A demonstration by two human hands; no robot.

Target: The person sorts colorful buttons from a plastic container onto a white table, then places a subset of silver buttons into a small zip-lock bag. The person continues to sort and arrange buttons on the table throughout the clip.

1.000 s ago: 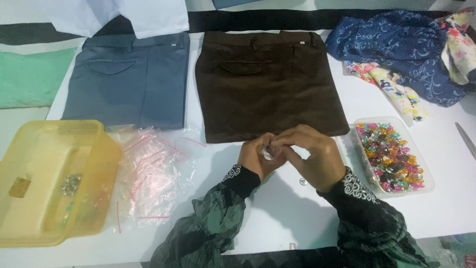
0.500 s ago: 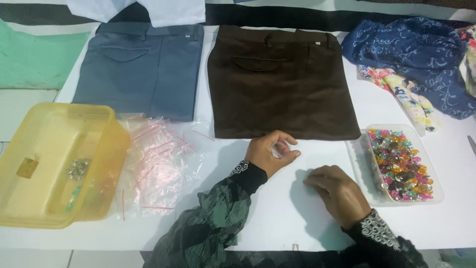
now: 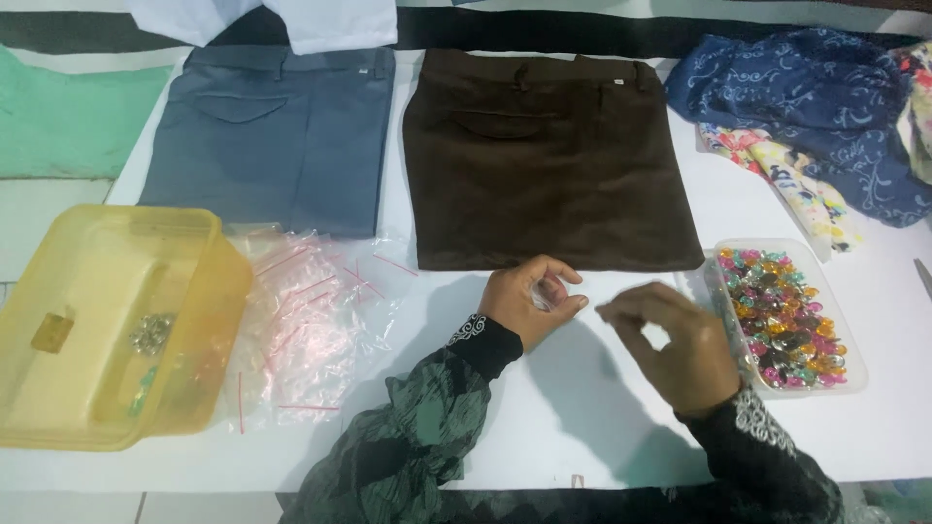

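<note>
White table [image 3: 602, 427]; right hand [image 3: 680, 344] lifted, nearer left hand [image 3: 529, 301]; pinch contents unclear.

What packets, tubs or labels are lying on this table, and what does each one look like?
Yellow tub: far left, see-through, rectangular, small metal bits inside.
Clear bags: loose heap beside the tub, red strips along their edges.
Clear tray: right, beside the right hand, full of many-coloured beads.
Left hand: pinches something small and clear, too small to tell.
White tag: on the brown trousers' waistband, tiny.
</note>
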